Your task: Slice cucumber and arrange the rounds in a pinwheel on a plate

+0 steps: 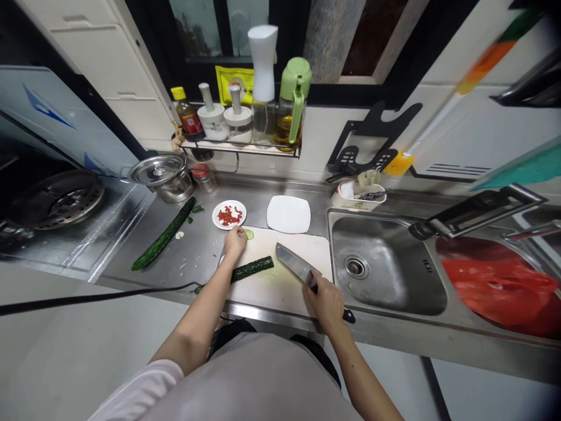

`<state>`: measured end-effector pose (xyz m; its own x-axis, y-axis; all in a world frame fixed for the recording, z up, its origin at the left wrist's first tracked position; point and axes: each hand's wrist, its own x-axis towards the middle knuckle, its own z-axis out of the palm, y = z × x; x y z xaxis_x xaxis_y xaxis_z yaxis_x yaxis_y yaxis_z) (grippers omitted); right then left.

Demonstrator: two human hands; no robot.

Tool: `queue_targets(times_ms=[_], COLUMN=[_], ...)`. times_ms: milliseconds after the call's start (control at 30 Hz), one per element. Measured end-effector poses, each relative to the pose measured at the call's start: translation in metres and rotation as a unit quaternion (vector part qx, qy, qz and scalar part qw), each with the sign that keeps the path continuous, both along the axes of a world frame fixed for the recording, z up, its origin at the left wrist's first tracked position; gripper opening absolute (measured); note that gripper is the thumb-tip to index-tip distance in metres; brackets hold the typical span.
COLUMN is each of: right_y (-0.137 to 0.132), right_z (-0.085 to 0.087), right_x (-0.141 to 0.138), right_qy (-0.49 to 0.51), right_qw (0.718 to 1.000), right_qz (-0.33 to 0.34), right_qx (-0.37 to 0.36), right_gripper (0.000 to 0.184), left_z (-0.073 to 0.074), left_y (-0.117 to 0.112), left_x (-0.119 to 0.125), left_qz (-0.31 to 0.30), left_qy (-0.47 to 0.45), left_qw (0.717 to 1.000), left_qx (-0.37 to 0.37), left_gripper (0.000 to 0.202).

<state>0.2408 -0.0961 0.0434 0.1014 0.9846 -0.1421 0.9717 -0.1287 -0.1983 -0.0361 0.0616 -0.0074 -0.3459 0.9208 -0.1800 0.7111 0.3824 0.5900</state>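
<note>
My right hand (326,299) grips the black handle of a broad kitchen knife (291,260), its blade over the right part of the white cutting board (280,295). Near the board's top left corner, my left hand (235,242) has its fingers pinched together; what is between them is hidden. A pale green cucumber slice (249,234) lies right at these fingertips. On the board, left of the blade, rests a cut length of dark green cucumber (258,266), partly behind my left forearm. Just beyond my left hand stands a small white plate (215,220) with chopped red pieces.
A whole cucumber (164,237) lies on the steel counter at left. Behind the board is a white square plate (288,214). The sink (385,263) adjoins on the right, with a red plastic bag (499,286) beyond. A lidded steel pot (164,175) and a seasoning rack (245,147) are behind.
</note>
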Motion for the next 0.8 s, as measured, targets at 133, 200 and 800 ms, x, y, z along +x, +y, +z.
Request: queue_targets(times_ms=[133,200,800], right_y=[0.0,0.0,0.011], right_z=[-0.002,-0.002,0.006], right_x=[0.002,0.002,0.0], right_qy=[0.01,0.011,0.035], right_qw=[1.0,1.0,0.999], right_qz=[-0.003,-0.001,-0.008], right_qx=[0.001,-0.001,-0.019], right_gripper=[0.038,0.038,0.037], left_z=[0.002,0.003,0.006], left_y=[0.0,-0.001,-0.005], left_x=[0.001,0.001,0.003], left_qz=[-0.014,-0.018,-0.015], left_qy=[0.042,0.048,0.033], left_qw=[0.999,0.999,0.999], left_qx=[0.002,0.003,0.018], left_gripper=[0.025,0.025,0.026])
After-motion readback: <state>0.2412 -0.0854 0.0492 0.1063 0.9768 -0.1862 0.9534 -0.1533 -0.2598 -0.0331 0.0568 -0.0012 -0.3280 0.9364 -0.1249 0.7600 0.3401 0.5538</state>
